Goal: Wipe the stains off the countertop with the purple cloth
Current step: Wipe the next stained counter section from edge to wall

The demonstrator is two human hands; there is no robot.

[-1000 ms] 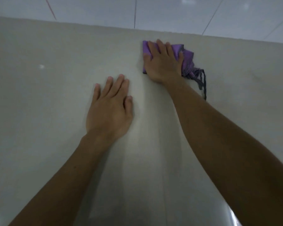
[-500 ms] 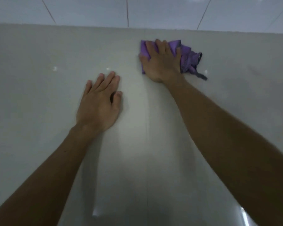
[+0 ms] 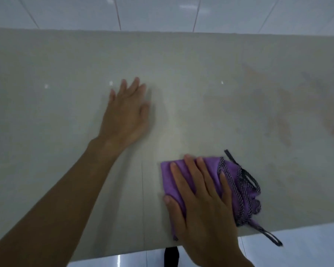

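While right hand [image 3: 202, 205] is dragging purple cloth [image 3: 212, 182] back from far wall edge toward near desk [image 3: 66, 132] edge, we are finishing one long pull stroke.

Head view: right hand lying flat, fingers spread, pressing cloth down, not clutching it. Left hand [image 3: 126, 114] lying open-palmed on desk, bracing, holding nothing. Faint brownish smears [image 3: 281, 120] to right looking untouched; we are judging next pass belongs there.

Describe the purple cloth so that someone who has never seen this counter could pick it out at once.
Start at the beige countertop and follow it to its near edge, on the right. The purple cloth lies there, bunched flat under the right hand, which presses it down with spread fingers. It is the only coloured thing on the counter, with dark dotted trim and a dark loop trailing off its right side; the left hand rests bare.
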